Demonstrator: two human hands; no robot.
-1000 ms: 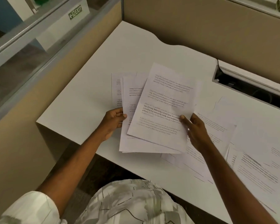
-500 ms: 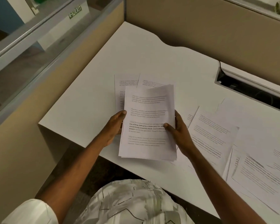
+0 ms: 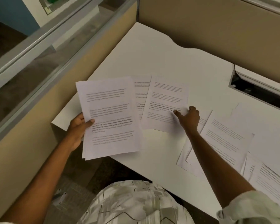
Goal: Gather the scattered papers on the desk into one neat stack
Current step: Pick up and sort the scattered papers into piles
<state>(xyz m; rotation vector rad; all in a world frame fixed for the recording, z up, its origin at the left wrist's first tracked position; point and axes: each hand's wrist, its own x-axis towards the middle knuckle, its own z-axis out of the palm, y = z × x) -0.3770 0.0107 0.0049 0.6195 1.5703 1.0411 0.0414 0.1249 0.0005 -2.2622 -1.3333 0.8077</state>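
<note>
My left hand (image 3: 78,128) grips a gathered stack of printed papers (image 3: 109,118) by its left edge, held over the desk's near-left corner. My right hand (image 3: 188,118) rests with its fingers spread on the right edge of a single printed sheet (image 3: 164,102) lying on the white desk (image 3: 152,50). Another sheet (image 3: 140,96) lies partly under that sheet and behind the stack. Several more loose sheets (image 3: 225,136) are scattered over the desk to the right, overlapping each other, partly hidden by my right forearm.
Beige partition walls (image 3: 200,21) close the desk at the back and left, with a glass panel on the left. An open cable slot (image 3: 255,89) is set in the desk at the back right. The desk's front edge runs diagonally past my torso.
My right hand has let go of the stack and reached right onto a loose sheet. My left hand alone has carried the stack to the left.
</note>
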